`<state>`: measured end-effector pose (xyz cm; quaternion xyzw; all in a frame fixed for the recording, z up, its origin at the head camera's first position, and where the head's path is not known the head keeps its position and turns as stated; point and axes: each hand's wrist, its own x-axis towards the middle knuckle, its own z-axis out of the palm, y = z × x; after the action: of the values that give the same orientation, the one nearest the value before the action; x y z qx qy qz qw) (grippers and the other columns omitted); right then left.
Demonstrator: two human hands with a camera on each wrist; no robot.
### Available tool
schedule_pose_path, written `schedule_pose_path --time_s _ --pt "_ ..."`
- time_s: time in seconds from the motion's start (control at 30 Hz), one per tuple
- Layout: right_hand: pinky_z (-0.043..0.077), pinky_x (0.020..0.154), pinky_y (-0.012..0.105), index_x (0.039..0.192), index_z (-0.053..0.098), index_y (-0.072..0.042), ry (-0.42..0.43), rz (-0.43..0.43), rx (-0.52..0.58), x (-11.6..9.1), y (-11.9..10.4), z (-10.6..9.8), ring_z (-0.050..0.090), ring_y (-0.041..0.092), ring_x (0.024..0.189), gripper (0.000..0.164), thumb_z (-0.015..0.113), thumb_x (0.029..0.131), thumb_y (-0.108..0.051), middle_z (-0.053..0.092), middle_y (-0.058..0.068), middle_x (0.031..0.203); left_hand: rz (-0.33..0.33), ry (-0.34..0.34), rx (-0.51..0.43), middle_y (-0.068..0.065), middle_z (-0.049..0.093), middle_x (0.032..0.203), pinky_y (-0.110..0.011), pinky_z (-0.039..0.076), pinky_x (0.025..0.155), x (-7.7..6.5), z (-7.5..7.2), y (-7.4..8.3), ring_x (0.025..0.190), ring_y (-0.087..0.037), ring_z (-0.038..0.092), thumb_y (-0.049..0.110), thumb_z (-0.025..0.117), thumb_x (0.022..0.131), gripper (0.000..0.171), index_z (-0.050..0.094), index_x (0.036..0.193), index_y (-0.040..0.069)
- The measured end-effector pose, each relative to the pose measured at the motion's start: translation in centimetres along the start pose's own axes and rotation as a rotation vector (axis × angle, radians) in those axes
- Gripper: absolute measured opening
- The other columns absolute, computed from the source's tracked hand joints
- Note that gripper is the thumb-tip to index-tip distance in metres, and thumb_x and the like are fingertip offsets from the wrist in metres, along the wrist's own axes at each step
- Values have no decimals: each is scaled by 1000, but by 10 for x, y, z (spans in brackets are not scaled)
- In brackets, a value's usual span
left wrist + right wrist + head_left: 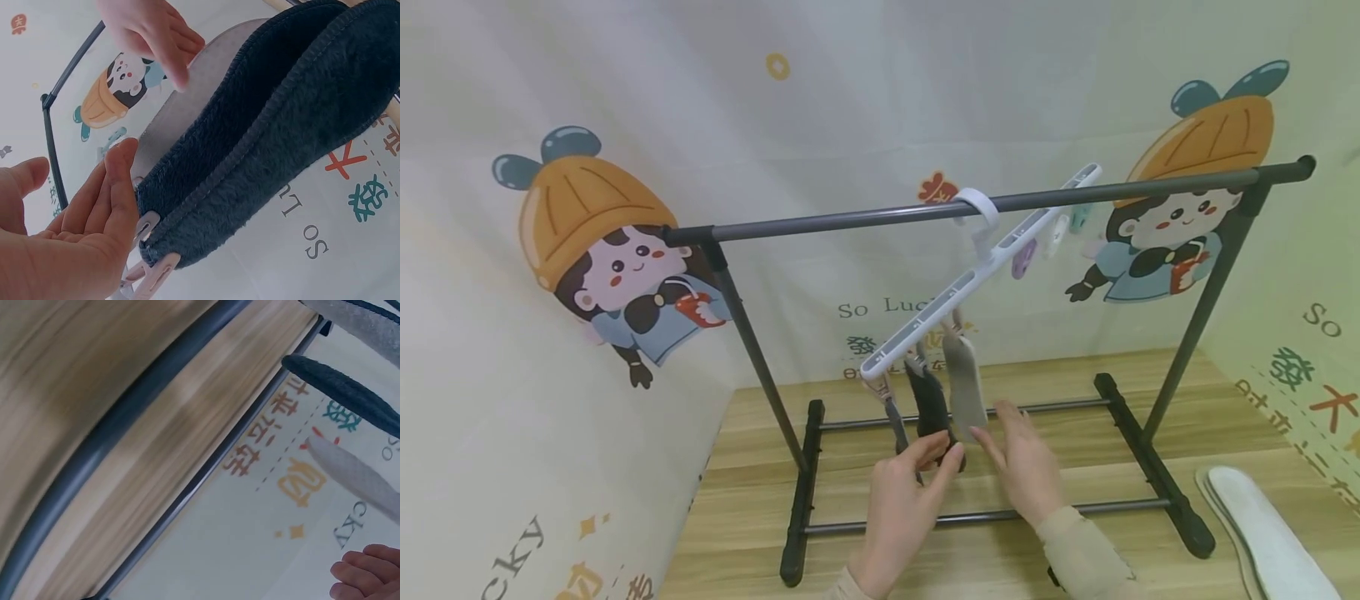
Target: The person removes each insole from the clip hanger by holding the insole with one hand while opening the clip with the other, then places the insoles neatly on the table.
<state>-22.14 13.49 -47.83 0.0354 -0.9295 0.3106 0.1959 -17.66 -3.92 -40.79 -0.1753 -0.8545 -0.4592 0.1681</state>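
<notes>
A white hanger [925, 323] hooks over the rack's top bar, with insoles clipped along its near half. Two dark fuzzy insoles [250, 162] hang side by side, and a light grey insole [966, 383] hangs behind them. Clips [156, 275] pinch their ends. My left hand [904, 500] is beside the dark insoles, its fingers extended and thumb apart, holding nothing in the left wrist view. Close to the lower end of the grey insole is my right hand [1026, 467], index finger extended; whether it touches is unclear. Only its fingers [365, 575] show in the right wrist view.
The dark metal rack [850, 221] stands on a wood-grain table [737, 500], with two low crossbars near the hands. Free clips [1024, 258] hang on the hanger's far half. White insoles [1262, 525] lie at the right. Printed sheeting [820, 125] forms the walls.
</notes>
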Motion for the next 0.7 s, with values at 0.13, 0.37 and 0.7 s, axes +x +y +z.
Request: schedule_pose_path --time_s 0.13,0.37,0.7 --pt "46 100 59 137 51 6 13 -31 3 2 -8 7 51 49 126 57 59 99 -36 53 28 140 11 2 -15 -9 77 100 -32 60 71 0 0 2 81 -19 74 37 61 98 39 72 112 2" --pt "50 95 55 130 56 4 78 -124 -10 0 -10 15 60 45 117 38 60 99 -17 61 25 131 27 6 -42 -11 76 101 -30 60 74 5 4 6 84 -19 74 36 61 98 40 72 112 0" --pt "53 91 51 123 62 7 183 -230 -64 -12 -12 19 63 44 113 31 65 94 -5 64 26 125 106 55 -28 -11 76 100 -28 59 69 22 7 18 81 -21 75 31 62 98 36 72 111 -1"
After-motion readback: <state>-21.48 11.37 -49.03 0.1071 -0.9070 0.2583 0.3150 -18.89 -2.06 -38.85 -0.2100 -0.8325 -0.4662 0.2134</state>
